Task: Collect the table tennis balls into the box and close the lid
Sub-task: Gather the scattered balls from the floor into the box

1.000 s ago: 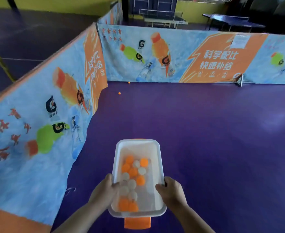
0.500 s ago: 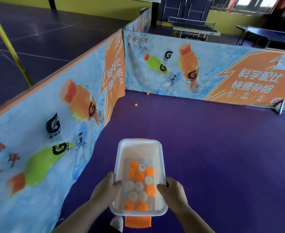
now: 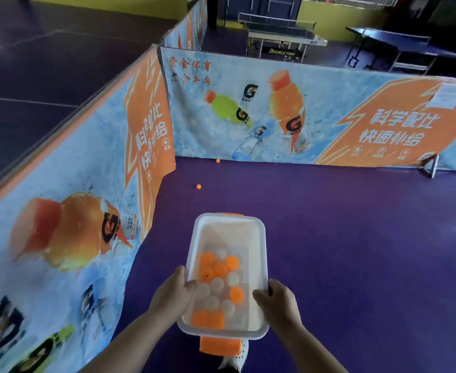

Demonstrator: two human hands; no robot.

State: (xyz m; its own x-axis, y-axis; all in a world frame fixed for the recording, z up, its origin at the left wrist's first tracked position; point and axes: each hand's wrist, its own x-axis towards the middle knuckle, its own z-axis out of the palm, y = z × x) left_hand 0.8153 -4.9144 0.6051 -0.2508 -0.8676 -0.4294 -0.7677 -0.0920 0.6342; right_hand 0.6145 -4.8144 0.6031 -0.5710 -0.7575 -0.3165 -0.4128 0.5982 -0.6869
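I carry a white plastic box with orange clips in front of me, above the purple floor. My left hand grips its left rim and my right hand grips its right rim. Several orange and white table tennis balls lie in the near half of the box, which has no lid on it. Two loose orange balls rest on the floor ahead: one near the corner of the barriers, another against the far barrier.
Printed fabric barriers run along my left and across the far side, meeting in a corner. A barrier foot stands at the far right. Table tennis tables stand beyond the barriers. Purple floor stretches to the right.
The view has advanced toward the corner and turned slightly left. The two floor balls and barriers appear closer. The balls in the box have rolled about. Both hands keep their grip.
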